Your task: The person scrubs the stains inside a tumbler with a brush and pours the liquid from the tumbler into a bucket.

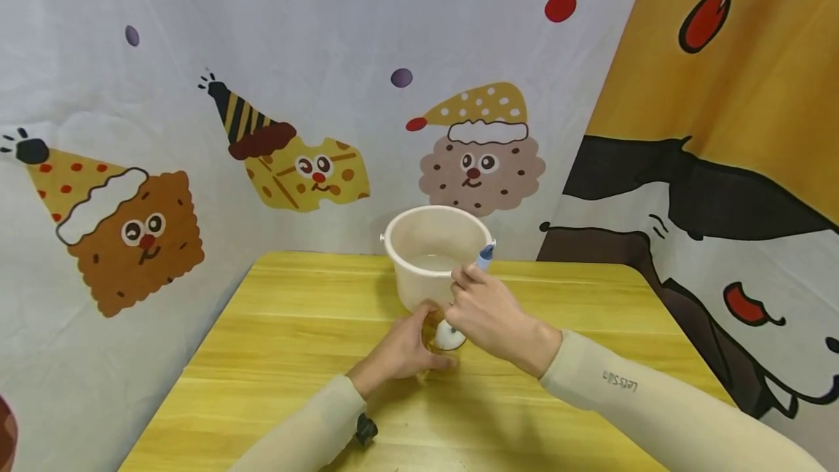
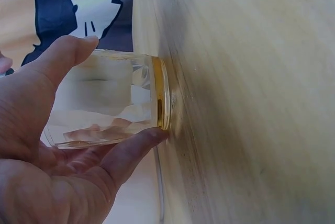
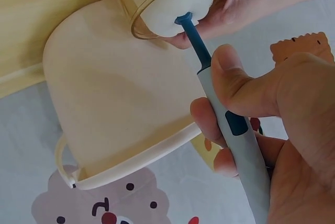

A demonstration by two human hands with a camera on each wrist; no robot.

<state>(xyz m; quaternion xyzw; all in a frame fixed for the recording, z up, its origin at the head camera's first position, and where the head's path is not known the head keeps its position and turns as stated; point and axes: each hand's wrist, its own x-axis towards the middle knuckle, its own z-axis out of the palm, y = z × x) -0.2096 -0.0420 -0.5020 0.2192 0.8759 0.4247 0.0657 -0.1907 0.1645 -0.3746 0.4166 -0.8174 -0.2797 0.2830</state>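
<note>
in the head view, just on the near side of the cream bucket, the left hand curves round a clear amber-tinted cup, while the right hand, fingers clenched on a cup brush, has its white sponge head at the cup's mouth; the right sleeve bears upside-down lettering that seems to start "let's", the rest unclear. in the left wrist view, thumb and fingers spread wide, gripping opposite sides of the cup. in the right wrist view, beside the bucket, thumb and bent fingers grasp the brush's grey-blue handle, the sponge head inside the cup's rim.
</note>
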